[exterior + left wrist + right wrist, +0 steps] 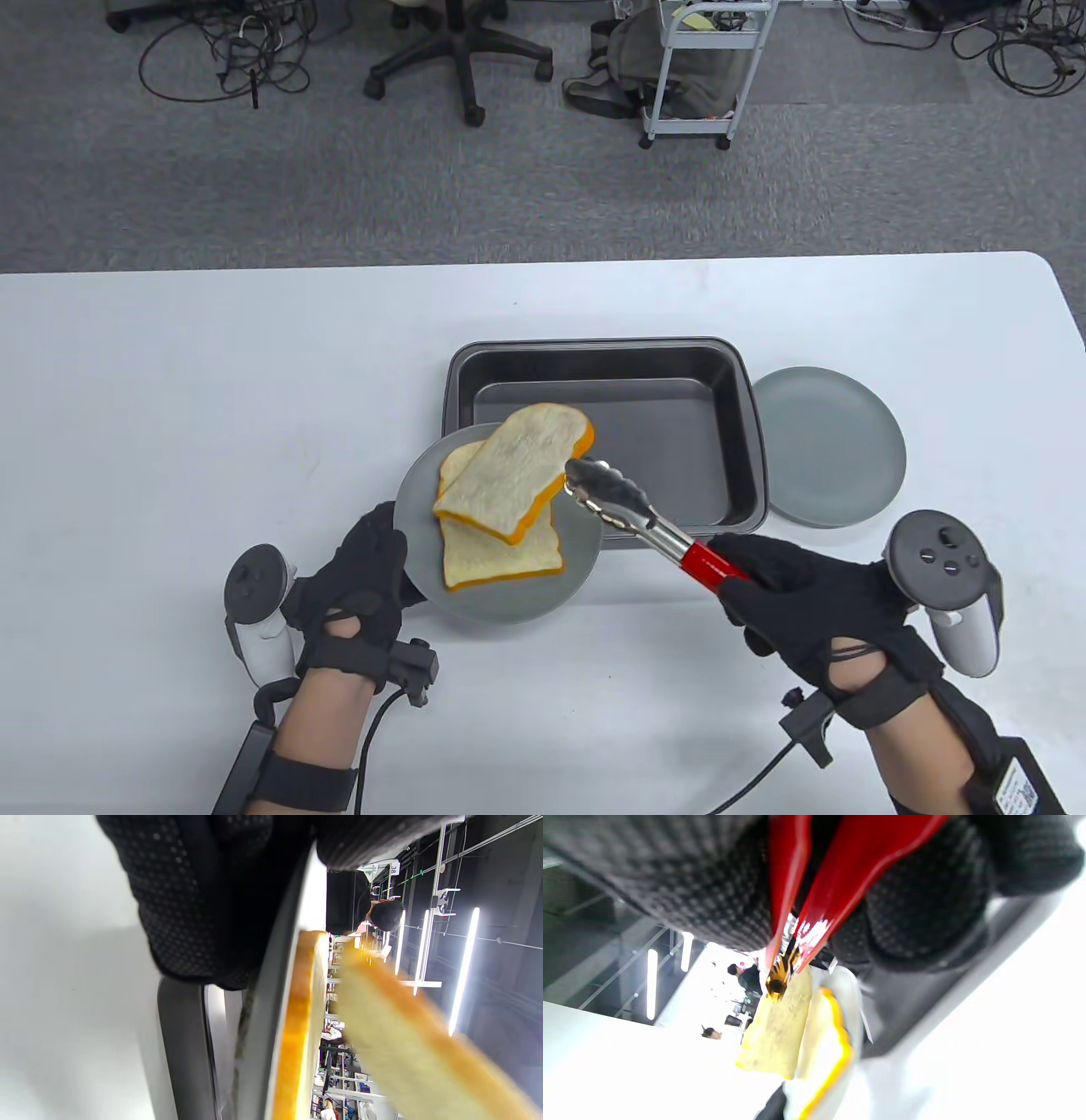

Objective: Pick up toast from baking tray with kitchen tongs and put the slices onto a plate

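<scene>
The left hand (361,577) reaches in from the lower left, palm side turned toward the plate (585,543), its fingers and thumb curled round the near-left rim and gripping it. The right hand (797,594) comes in from the lower right, forearm angled up-left, fingers wrapped round the red handles of the tongs (645,522) and squeezing them nearly together.

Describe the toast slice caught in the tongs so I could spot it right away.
Find the dark baking tray mid-table; at its near left corner the left hand grips a grey plate. Two slices are there. Yours is the upper slice, tilted with one edge pinched in the tongs, unlike the slice lying flat on the plate beneath it.
</scene>
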`<state>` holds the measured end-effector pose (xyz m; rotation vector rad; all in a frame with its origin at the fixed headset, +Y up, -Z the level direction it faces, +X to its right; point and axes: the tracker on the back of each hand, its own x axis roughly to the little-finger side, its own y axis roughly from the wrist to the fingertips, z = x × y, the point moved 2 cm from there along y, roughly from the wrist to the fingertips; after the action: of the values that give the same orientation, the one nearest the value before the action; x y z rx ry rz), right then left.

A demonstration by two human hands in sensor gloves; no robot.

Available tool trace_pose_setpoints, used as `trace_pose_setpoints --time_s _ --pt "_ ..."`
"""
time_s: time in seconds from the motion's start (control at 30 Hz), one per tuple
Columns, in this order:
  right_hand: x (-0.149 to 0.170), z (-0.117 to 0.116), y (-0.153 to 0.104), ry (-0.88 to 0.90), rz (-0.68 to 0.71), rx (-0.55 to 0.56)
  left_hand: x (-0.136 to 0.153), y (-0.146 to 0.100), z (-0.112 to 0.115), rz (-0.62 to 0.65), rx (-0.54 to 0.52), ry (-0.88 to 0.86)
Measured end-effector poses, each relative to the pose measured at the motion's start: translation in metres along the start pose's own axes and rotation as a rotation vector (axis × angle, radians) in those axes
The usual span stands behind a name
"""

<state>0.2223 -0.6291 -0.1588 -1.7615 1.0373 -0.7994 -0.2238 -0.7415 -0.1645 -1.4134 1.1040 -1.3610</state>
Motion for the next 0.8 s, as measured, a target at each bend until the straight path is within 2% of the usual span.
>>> trace_pose_setpoints --time_s 0.17,0.3,0.8 --pt "0.024 -0.014 0.006 -0.063 -0.039 -0.017 0.002 0.001 -0.004 -0.007 -0.022 0.003" --pt "0.025 -0.017 0.008 -0.104 -0.032 -0.014 0.0 0.001 -0.003 0.002 -0.022 0.018" --pt "0.031 -0.019 0.008 -0.089 -0.036 -0.013 0.001 0.0 -0.004 -0.003 -0.026 0.0"
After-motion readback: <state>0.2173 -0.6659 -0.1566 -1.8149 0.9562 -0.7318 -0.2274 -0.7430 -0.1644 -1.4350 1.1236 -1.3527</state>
